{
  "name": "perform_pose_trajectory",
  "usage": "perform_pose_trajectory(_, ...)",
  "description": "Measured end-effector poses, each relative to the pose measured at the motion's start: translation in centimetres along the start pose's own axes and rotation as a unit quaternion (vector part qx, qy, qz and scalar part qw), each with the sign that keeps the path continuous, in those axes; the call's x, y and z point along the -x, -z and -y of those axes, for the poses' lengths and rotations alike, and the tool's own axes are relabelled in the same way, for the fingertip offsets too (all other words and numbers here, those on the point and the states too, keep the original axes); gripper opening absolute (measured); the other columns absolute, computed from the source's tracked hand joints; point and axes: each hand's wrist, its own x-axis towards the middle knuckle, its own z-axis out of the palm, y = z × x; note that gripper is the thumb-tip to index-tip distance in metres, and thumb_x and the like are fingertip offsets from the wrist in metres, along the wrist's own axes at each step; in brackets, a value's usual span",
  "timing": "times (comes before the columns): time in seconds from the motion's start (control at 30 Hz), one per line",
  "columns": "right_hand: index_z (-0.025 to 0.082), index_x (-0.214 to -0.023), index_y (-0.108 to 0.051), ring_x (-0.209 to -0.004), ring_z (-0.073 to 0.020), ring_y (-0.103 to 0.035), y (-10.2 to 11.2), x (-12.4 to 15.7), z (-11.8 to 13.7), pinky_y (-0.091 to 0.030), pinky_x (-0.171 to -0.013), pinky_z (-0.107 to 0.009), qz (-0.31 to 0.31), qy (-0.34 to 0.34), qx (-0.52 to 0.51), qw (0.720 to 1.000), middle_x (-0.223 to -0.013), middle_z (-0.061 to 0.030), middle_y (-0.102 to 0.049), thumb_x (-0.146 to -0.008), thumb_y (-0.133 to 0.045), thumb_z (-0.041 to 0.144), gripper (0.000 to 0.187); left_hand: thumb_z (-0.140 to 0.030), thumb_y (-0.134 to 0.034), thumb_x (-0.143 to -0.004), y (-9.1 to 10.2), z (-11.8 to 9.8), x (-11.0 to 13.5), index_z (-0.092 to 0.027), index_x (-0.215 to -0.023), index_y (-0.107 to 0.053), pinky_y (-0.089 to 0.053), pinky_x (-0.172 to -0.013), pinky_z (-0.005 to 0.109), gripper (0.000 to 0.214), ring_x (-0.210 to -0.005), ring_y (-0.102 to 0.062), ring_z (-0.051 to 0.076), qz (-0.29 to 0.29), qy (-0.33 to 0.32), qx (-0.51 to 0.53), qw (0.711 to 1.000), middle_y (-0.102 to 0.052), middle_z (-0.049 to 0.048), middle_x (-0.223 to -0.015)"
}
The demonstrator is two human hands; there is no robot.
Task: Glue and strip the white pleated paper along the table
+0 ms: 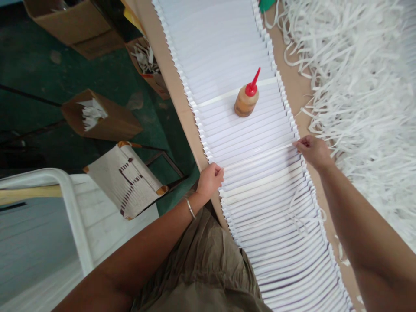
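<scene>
A long row of overlapping white sheets (240, 39) runs along the table, their edges stepped like shingles. Between my two hands a narrow white strip (256, 158) lies stretched across the row. My left hand (210, 180) pinches its left end near the table's front edge. At the far side my right hand (312, 149) pinches the other end between thumb and fingers. Beyond the strip a squeeze bottle (246, 102) with a red pointed nozzle stands on the sheets, holding some brownish liquid. Another pale strip (266, 184) crosses the row nearer to me.
A big heap of loose white strips (357, 95) covers the table's right side. On the left, cardboard boxes (107, 123) with white scraps stand on the green floor, beside a cloth-covered stool (125, 182) and a white metal frame (69, 203).
</scene>
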Motion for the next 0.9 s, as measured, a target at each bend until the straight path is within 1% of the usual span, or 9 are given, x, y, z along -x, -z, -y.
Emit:
perform_pose_trajectory(0.13, 0.019, -0.084, -0.068, -0.065, -0.0193, -0.063, -0.6, -0.4, -0.3, -0.045, -0.067, -0.031, 0.006, 0.023, 0.008, 1.000, -0.072, -0.0064, -0.072, -0.082, -0.059, 0.038, 0.022, -0.031, -0.055, -0.093, 0.2, -0.4, 0.2, -0.021, -0.077, -0.054, -0.044, -0.058, 0.023, 0.019, -0.050, -0.060, 0.012, -0.003, 0.008, -0.007, 1.000, -0.065, -0.0034, -0.060)
perform_pose_trajectory(0.27, 0.018, -0.087, -0.069, -0.069, -0.0216, -0.064, -1.2, -0.9, -0.9, -0.047, -0.072, -0.034, -0.023, 0.032, 0.021, 0.999, -0.079, -0.0090, -0.074, -0.082, -0.061, 0.042, 0.026, -0.031, -0.055, -0.092, 0.3, -0.7, 0.4, -0.021, -0.075, -0.053, -0.044, -0.058, 0.024, 0.019, -0.050, -0.060, 0.012, -0.005, -0.005, -0.001, 1.000, -0.065, -0.0034, -0.060)
perform_pose_trajectory(0.37, 0.018, -0.089, -0.070, -0.074, -0.0230, -0.064, -1.6, -1.2, -1.1, -0.047, -0.074, -0.035, -0.029, 0.037, 0.036, 0.998, -0.083, -0.0103, -0.075, -0.082, -0.061, 0.042, 0.027, -0.030, -0.055, -0.092, 0.3, -0.7, 0.4, -0.022, -0.075, -0.052, -0.043, -0.057, 0.024, 0.018, -0.049, -0.059, 0.013, -0.007, -0.011, 0.005, 1.000, -0.064, -0.0035, -0.059)
perform_pose_trajectory(0.53, 0.019, -0.088, -0.071, -0.074, -0.0222, -0.063, -1.9, -1.2, -1.0, -0.047, -0.072, -0.033, -0.028, 0.035, 0.038, 0.998, -0.082, -0.0095, -0.075, -0.083, -0.061, 0.042, 0.026, -0.028, -0.055, -0.091, 0.3, -0.8, 0.4, -0.022, -0.075, -0.052, -0.044, -0.058, 0.024, 0.017, -0.049, -0.060, 0.013, -0.008, -0.013, 0.004, 1.000, -0.064, -0.0038, -0.059)
perform_pose_trajectory(0.67, 0.020, -0.088, -0.070, -0.074, -0.0219, -0.062, -2.3, -1.0, -0.4, -0.047, -0.072, -0.033, -0.035, 0.026, 0.055, 0.998, -0.082, -0.0086, -0.074, -0.083, -0.062, 0.043, 0.025, -0.029, -0.055, -0.091, 0.2, -0.7, 0.3, -0.022, -0.076, -0.053, -0.043, -0.058, 0.024, 0.017, -0.050, -0.059, 0.013, -0.007, -0.005, -0.003, 1.000, -0.064, -0.0037, -0.059)
perform_pose_trajectory(0.73, 0.020, -0.089, -0.069, -0.075, -0.0226, -0.062, -2.4, -1.0, 0.1, -0.047, -0.072, -0.034, -0.036, 0.021, 0.070, 0.997, -0.082, -0.0093, -0.074, -0.084, -0.061, 0.042, 0.024, -0.030, -0.055, -0.092, 0.1, -0.7, 0.2, -0.022, -0.076, -0.052, -0.042, -0.059, 0.024, 0.018, -0.051, -0.059, 0.014, -0.007, -0.004, -0.017, 1.000, -0.063, -0.0032, -0.060)
perform_pose_trajectory(0.8, 0.020, -0.091, -0.068, -0.076, -0.0236, -0.062, -2.2, -0.8, 0.4, -0.046, -0.072, -0.034, -0.051, 0.015, 0.093, 0.994, -0.084, -0.0109, -0.073, -0.084, -0.059, 0.038, 0.021, -0.031, -0.056, -0.092, 0.1, -0.7, 0.1, -0.023, -0.073, -0.051, -0.041, -0.060, 0.025, 0.021, -0.055, -0.059, 0.016, -0.018, -0.007, -0.056, 0.998, -0.061, -0.0023, -0.059)
perform_pose_trajectory(0.9, 0.020, -0.091, -0.067, -0.075, -0.0237, -0.062, -1.0, 0.8, 0.1, -0.043, -0.070, -0.034, -0.071, 0.012, 0.116, 0.991, -0.084, -0.0118, -0.072, -0.086, -0.056, 0.034, 0.019, -0.032, -0.058, -0.092, 0.3, -0.6, -0.1, -0.024, -0.070, -0.047, -0.038, -0.061, 0.026, 0.025, -0.060, -0.058, 0.018, -0.042, -0.014, -0.128, 0.991, -0.057, -0.0008, -0.059)
